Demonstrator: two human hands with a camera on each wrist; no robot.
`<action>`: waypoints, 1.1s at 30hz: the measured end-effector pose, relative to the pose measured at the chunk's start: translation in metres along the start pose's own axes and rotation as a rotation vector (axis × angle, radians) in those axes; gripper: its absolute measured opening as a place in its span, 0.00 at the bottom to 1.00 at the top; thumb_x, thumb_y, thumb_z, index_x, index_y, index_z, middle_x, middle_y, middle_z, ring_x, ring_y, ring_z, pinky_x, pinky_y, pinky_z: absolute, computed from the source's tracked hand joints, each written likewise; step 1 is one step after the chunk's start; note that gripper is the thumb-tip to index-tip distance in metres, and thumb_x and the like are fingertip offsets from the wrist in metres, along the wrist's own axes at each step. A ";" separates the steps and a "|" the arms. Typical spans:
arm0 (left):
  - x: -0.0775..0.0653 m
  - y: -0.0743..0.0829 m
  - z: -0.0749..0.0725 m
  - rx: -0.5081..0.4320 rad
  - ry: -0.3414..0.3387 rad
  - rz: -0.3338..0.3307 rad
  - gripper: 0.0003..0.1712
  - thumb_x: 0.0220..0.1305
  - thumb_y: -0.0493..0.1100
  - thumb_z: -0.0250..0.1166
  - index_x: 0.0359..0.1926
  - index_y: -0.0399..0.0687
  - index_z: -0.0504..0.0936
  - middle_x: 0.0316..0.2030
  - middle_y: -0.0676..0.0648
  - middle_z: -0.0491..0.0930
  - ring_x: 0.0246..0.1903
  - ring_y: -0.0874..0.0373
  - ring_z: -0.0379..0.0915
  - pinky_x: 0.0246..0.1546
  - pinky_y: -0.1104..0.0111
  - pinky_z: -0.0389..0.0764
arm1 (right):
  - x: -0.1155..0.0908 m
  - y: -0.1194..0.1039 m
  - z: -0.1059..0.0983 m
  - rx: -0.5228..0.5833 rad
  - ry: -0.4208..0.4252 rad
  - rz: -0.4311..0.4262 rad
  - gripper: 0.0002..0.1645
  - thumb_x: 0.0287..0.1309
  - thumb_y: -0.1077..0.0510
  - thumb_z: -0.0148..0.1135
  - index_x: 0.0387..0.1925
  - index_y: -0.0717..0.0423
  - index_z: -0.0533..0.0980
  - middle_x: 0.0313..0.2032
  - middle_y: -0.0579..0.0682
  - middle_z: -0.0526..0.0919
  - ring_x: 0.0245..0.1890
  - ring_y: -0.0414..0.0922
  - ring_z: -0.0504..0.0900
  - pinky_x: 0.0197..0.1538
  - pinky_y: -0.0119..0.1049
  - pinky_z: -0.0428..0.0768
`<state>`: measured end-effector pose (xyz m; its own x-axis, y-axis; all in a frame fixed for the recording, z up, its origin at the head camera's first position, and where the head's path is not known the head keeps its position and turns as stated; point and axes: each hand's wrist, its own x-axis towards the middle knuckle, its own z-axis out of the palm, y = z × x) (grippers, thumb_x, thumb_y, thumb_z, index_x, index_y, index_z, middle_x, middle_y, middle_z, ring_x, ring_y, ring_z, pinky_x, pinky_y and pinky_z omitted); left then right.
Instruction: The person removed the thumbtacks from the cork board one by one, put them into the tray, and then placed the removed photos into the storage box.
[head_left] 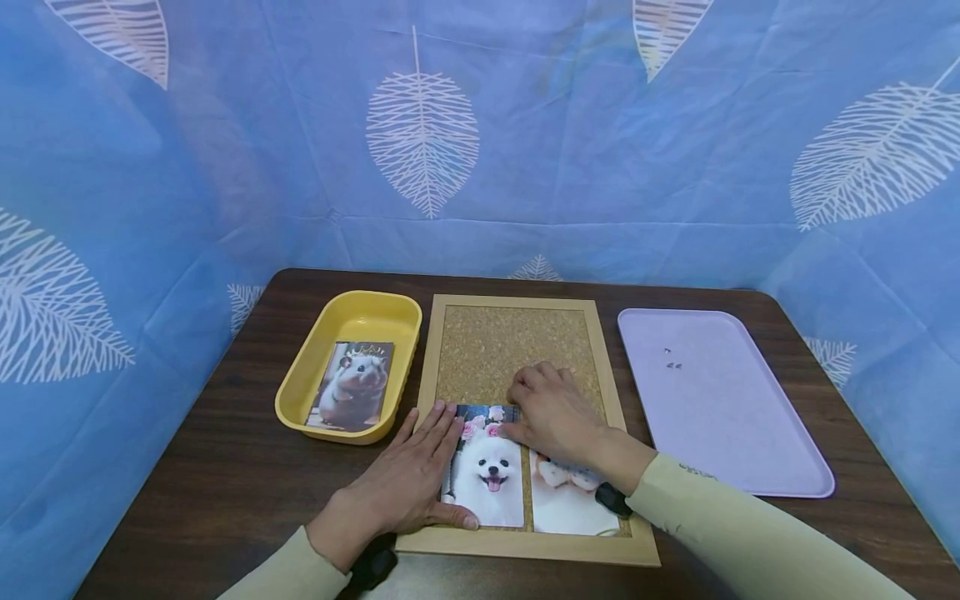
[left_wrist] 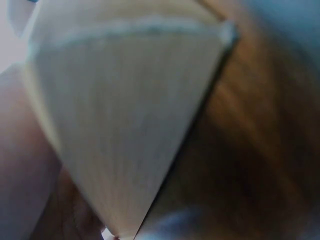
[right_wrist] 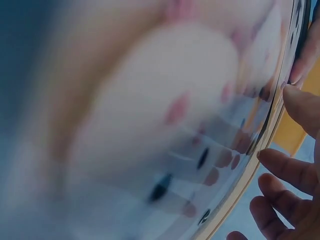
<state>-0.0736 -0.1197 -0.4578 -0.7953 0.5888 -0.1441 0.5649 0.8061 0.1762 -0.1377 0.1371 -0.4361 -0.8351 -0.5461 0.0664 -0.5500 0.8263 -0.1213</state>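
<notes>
At lower left of the corkboard (head_left: 517,350), the dog photo (head_left: 491,479) is being pressed under the spread left hand (head_left: 415,471); its upper right corner is being touched by the right hand (head_left: 555,414), whose pinching cannot be told.

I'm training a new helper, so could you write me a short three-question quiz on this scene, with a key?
1. Which container holds the crowned-animal photo: a) the purple tray, or b) the yellow tray?
2. True or false: the left hand touches the dog photo.
3. How many photos lie on the corkboard?

Key: 1. b; 2. true; 3. two, the dog photo and the photo beside it.
</notes>
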 end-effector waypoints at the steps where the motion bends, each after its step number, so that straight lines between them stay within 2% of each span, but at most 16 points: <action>1: 0.000 0.000 0.000 0.002 0.000 0.000 0.74 0.55 0.90 0.51 0.84 0.40 0.51 0.85 0.38 0.44 0.85 0.44 0.37 0.83 0.44 0.45 | 0.000 0.000 0.000 0.000 -0.001 -0.001 0.26 0.65 0.36 0.71 0.49 0.52 0.86 0.58 0.52 0.81 0.63 0.53 0.75 0.65 0.59 0.74; 10: 0.001 0.001 0.000 0.000 0.000 0.001 0.74 0.55 0.90 0.51 0.84 0.39 0.51 0.84 0.37 0.45 0.85 0.44 0.37 0.83 0.44 0.45 | -0.002 -0.001 -0.001 0.055 0.048 -0.012 0.23 0.62 0.39 0.75 0.46 0.51 0.81 0.53 0.50 0.83 0.57 0.53 0.77 0.61 0.56 0.75; 12: 0.001 0.001 -0.001 -0.002 0.000 0.002 0.74 0.55 0.90 0.52 0.84 0.39 0.51 0.84 0.37 0.45 0.85 0.44 0.37 0.82 0.44 0.45 | -0.002 -0.003 -0.002 0.093 0.059 -0.001 0.21 0.62 0.41 0.75 0.46 0.50 0.80 0.48 0.47 0.84 0.55 0.51 0.77 0.60 0.54 0.74; 14: 0.000 0.001 0.000 -0.004 -0.003 0.000 0.74 0.55 0.90 0.52 0.84 0.40 0.51 0.85 0.38 0.44 0.85 0.44 0.37 0.83 0.44 0.45 | -0.002 -0.005 -0.004 0.135 0.061 0.014 0.19 0.63 0.44 0.75 0.46 0.48 0.80 0.40 0.42 0.83 0.51 0.47 0.78 0.61 0.54 0.73; 17: 0.000 0.001 -0.001 -0.008 -0.007 -0.006 0.74 0.55 0.89 0.53 0.84 0.40 0.51 0.85 0.38 0.45 0.85 0.44 0.38 0.83 0.44 0.45 | -0.003 -0.010 -0.007 0.190 0.074 0.023 0.15 0.64 0.48 0.73 0.46 0.47 0.79 0.30 0.36 0.77 0.40 0.41 0.75 0.60 0.51 0.72; 19: 0.000 0.001 -0.001 -0.009 -0.010 -0.010 0.74 0.54 0.89 0.53 0.84 0.40 0.52 0.85 0.38 0.45 0.85 0.44 0.38 0.83 0.44 0.45 | -0.004 -0.014 -0.007 0.223 0.095 0.011 0.13 0.65 0.52 0.72 0.47 0.49 0.78 0.27 0.35 0.73 0.35 0.39 0.72 0.59 0.51 0.72; 24: 0.000 0.001 -0.001 -0.013 -0.014 -0.013 0.74 0.54 0.89 0.54 0.84 0.40 0.52 0.85 0.38 0.45 0.85 0.45 0.38 0.83 0.44 0.45 | -0.006 -0.020 -0.003 0.290 0.170 0.018 0.12 0.66 0.60 0.70 0.47 0.51 0.77 0.28 0.36 0.75 0.27 0.35 0.70 0.45 0.40 0.75; 28: 0.000 0.002 -0.001 -0.014 -0.020 -0.016 0.74 0.55 0.88 0.54 0.84 0.40 0.52 0.85 0.38 0.45 0.85 0.44 0.38 0.83 0.44 0.45 | -0.006 -0.024 -0.001 0.355 0.218 0.060 0.11 0.65 0.63 0.69 0.47 0.52 0.79 0.31 0.38 0.78 0.26 0.33 0.72 0.31 0.30 0.74; 33: 0.000 0.003 -0.003 -0.018 -0.021 -0.022 0.73 0.56 0.88 0.55 0.84 0.40 0.51 0.85 0.38 0.45 0.85 0.44 0.38 0.82 0.44 0.45 | -0.006 -0.030 0.002 0.435 0.279 0.092 0.15 0.61 0.67 0.70 0.48 0.55 0.79 0.33 0.42 0.79 0.30 0.34 0.76 0.32 0.28 0.79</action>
<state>-0.0720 -0.1173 -0.4543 -0.8030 0.5718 -0.1682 0.5427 0.8181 0.1905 -0.1166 0.1155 -0.4347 -0.8836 -0.3674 0.2903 -0.4682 0.7030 -0.5353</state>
